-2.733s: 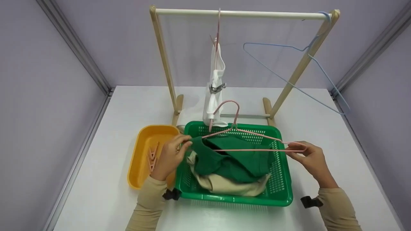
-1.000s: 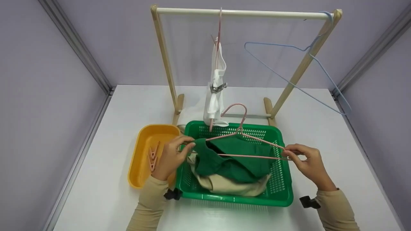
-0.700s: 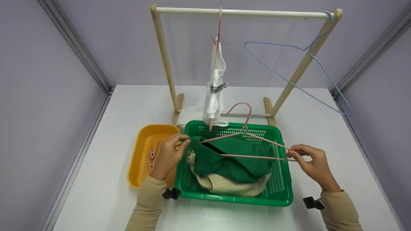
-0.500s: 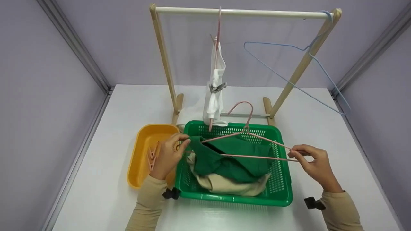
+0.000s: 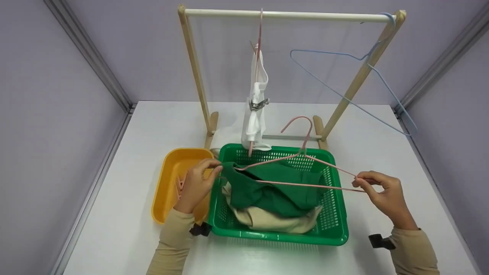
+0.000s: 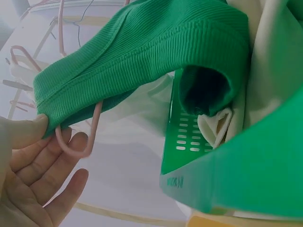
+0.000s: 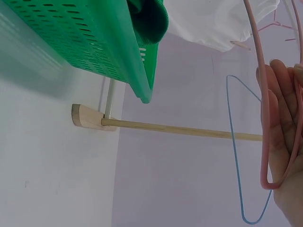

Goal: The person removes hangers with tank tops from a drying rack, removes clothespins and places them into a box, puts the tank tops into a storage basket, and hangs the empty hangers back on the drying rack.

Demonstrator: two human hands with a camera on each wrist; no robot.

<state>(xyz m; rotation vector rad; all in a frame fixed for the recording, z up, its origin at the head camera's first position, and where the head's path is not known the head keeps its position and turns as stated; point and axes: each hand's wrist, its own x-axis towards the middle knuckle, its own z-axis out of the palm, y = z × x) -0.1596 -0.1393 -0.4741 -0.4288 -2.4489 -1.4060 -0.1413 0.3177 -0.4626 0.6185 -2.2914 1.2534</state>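
Note:
My left hand (image 5: 198,185) pinches the edge of a green ribbed garment (image 5: 267,191) between thumb and fingers. The garment lies bunched on beige cloth (image 5: 275,221) in a green basket (image 5: 279,237). A pink hanger (image 5: 301,185) reaches into the garment's opening at its left side. In the left wrist view, the hanger's rounded left end (image 6: 78,153) sticks out below the ribbed edge, by my spread fingers. My right hand (image 5: 384,193) holds the hanger's right end past the basket's right rim. The hook stands up above the basket's far side.
A yellow tray (image 5: 160,198) with pink clothespins (image 5: 180,185) stands left of the basket. Behind is a wooden rack with a white rail (image 5: 324,15). A white garment (image 5: 254,126), fastened with a metal clip (image 5: 259,104), and a blue hanger (image 5: 344,98) hang there.
The pink hanger and my right hand have shifted right, and the hook now leans farther right. My left hand has moved slightly left, drawing the green edge with it.

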